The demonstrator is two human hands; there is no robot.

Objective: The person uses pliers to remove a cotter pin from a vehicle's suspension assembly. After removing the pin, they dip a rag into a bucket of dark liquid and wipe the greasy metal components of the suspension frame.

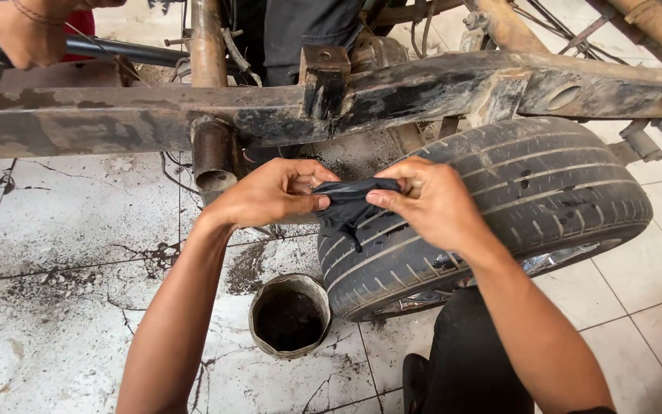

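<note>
Both hands hold a small dark cloth (349, 205) between them, just above the tread of a tire (515, 207). The cloth is near black, thin and limp, bunched into folds, with a loose tail hanging down over the tire's edge. Left hand (270, 193): fingers curled, thumb and fingertips pinching the cloth's left end. Right hand (430, 201): thumb and forefinger pinching the right end, remaining fingers folded in. The cloth is stretched lightly between the two grips; whether it touches the tire cannot be told. The tire is worn, grooved, lying tilted under a rusty, grimy metal frame (116, 119) that crosses the view. A short rusted pipe (214, 153) hangs from the frame just left of the left hand. On the cracked, dirt-stained tiled floor (55, 307) stands a round tin (290, 316), open-topped, its inside dark; the contents cannot be made out. It sits just beside the tire's lower edge. Top left, another person's hand (21, 31) rests near a dark tube (116, 50); that hand is cut off by the picture's edge. The wheel's rim is mostly hidden under the tire and the right forearm. The wearer's dark trouser leg (469, 360) is cut off at the bottom.
</note>
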